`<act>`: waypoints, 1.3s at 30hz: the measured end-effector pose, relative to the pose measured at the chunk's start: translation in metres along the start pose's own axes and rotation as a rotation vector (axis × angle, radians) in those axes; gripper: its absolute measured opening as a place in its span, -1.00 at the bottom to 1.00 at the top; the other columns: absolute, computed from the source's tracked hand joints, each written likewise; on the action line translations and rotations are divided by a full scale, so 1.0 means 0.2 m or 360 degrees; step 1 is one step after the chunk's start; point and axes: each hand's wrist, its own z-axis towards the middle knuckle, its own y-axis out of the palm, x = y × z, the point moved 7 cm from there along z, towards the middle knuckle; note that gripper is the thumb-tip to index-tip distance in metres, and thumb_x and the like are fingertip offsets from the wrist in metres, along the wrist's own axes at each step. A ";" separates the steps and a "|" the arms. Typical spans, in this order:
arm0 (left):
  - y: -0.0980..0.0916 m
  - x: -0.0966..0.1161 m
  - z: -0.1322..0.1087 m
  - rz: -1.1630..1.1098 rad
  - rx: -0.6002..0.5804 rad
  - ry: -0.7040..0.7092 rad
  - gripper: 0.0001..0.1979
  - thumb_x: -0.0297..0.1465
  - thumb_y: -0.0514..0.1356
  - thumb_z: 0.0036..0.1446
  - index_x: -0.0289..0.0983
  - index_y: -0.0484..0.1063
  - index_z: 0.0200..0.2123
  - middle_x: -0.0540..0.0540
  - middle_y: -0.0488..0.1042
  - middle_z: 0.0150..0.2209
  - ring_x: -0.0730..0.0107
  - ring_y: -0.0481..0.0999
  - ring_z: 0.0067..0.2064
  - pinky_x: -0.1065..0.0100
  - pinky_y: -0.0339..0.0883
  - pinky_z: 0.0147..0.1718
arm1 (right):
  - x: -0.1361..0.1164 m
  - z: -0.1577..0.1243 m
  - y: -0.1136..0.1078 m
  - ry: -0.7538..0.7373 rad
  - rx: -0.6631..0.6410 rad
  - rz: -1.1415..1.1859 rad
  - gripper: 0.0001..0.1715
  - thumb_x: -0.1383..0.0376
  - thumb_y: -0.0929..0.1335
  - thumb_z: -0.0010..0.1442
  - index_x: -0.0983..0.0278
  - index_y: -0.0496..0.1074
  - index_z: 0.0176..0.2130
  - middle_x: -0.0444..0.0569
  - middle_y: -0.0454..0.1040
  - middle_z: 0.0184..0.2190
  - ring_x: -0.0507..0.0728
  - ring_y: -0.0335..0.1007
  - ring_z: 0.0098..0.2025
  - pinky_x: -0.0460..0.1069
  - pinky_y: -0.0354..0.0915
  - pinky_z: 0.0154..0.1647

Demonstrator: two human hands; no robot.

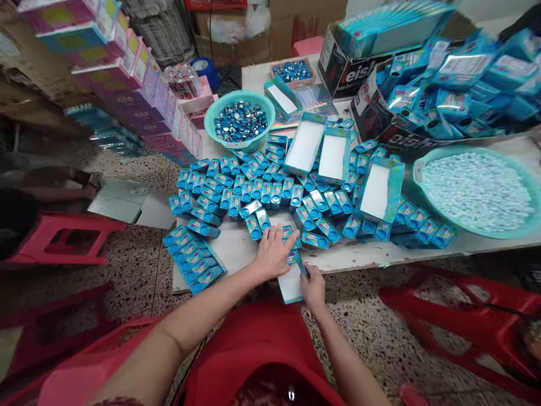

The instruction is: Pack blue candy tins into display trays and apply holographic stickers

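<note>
A low white table [236, 248] is covered with several small blue tins [253, 189]. An open teal display box [291, 282] with a white inside sits at the table's near edge. My left hand [273, 254] lies over small tins at the box's far end, fingers curled on one of them. My right hand [313, 288] grips the box's right rim near the edge. A filled teal box of tins [194, 259] lies to the left.
Teal bowl of shiny blue caps [239, 121] at the back left. Large teal basin of pale sweets [477, 192] on the right. Empty open boxes [332, 155] lie mid-table. Cartons of blue packets [443, 84] stand behind. Red plastic stools [63, 237] surround the table.
</note>
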 end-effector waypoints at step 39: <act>-0.09 -0.04 0.57 -0.0532 -0.0245 -0.0634 -0.39 -0.21 0.14 0.08 -0.22 0.01 0.15 -0.21 0.48 -0.13 0.07 0.49 -0.09 0.28 0.30 -0.23 | -0.49 0.33 -0.38 0.0062 -0.0055 -0.1190 -0.42 0.16 0.42 -0.05 0.43 0.28 -0.11 0.22 0.33 -0.18 0.30 0.22 -0.12 0.09 0.20 -0.15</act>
